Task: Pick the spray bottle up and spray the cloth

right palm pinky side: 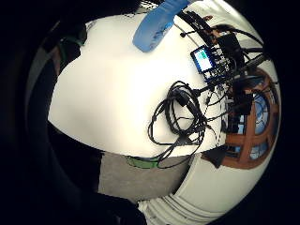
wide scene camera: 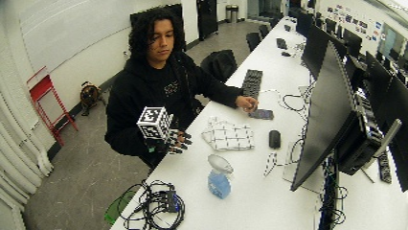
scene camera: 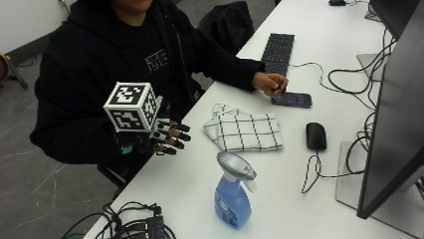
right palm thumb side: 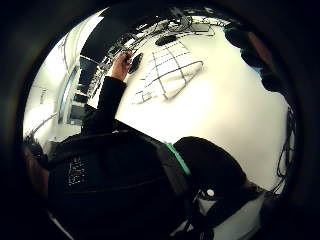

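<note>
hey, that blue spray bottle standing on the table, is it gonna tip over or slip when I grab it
The spray bottle stands upright, tall on a small base, so a sideways nudge could tip it. It looks largely full of blue liquid, so probably fairly heavy. Its smooth plastic may be slippery; the narrow neck looks easiest to hold.

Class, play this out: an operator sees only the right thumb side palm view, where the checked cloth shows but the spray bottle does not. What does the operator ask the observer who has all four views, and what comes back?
Operator: Where is the spray bottle?
Observer: The spray bottle stands upright on the white table, nearer the table's cable end than the checked cloth.
Operator: Is the gloved hand holding it?
Observer: No. The gloved right hand is at the table's edge, apart from the bottle, fingers loosely bent around nothing.
Operator: What lies past the cloth?
Observer: A black mouse lies beside it, toward the monitor.
</note>
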Available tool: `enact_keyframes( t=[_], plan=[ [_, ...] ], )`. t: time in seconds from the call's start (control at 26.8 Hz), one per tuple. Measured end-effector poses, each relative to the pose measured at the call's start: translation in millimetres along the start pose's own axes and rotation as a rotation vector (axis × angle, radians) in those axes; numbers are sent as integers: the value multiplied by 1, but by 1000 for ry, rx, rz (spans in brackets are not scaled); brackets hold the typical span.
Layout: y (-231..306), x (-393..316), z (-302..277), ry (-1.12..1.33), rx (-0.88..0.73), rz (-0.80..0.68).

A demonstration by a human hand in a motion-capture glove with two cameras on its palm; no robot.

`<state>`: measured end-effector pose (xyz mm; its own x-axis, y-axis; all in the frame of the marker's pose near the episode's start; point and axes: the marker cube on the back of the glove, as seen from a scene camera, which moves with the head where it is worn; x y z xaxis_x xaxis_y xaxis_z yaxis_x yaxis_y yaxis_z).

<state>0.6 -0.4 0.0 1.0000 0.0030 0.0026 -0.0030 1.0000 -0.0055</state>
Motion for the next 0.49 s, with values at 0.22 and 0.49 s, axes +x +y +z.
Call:
enact_keyframes(
  t=[0.22,0.49],
  plan=[
    [1,-3,4,-24,-8,-3],
    [-3,-3,4,-27,-10,-3]
  ],
)
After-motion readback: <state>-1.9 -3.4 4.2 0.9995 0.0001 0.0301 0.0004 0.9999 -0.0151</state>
